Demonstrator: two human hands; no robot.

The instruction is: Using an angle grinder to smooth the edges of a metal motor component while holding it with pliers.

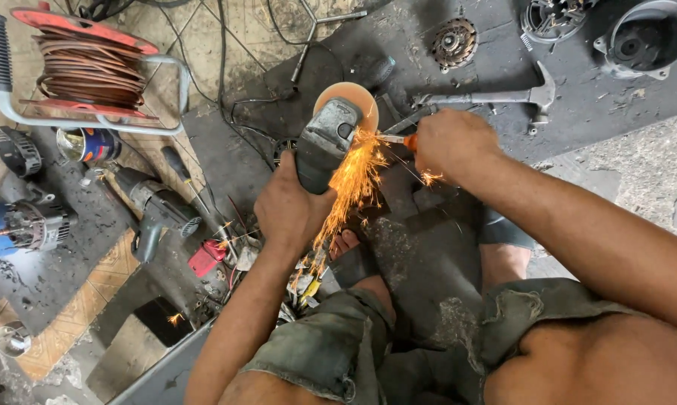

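Left hand [290,206] clamped on grinder [325,142], centre frame; right hand [452,142] at three o'clock gripping screwdriver [398,139] against disc [350,97], sparks [350,187] flying. Hammer [503,96] at one o'clock.

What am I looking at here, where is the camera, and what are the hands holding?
The single picture comes from a camera on the person's head, looking down at their own hands and knees. The left hand grips an angle grinder whose disc throws orange sparks. The right hand holds a thin orange-handled tool against the disc. Around them on the dirty floor lie a claw hammer, a cable reel, a power drill and motor parts.
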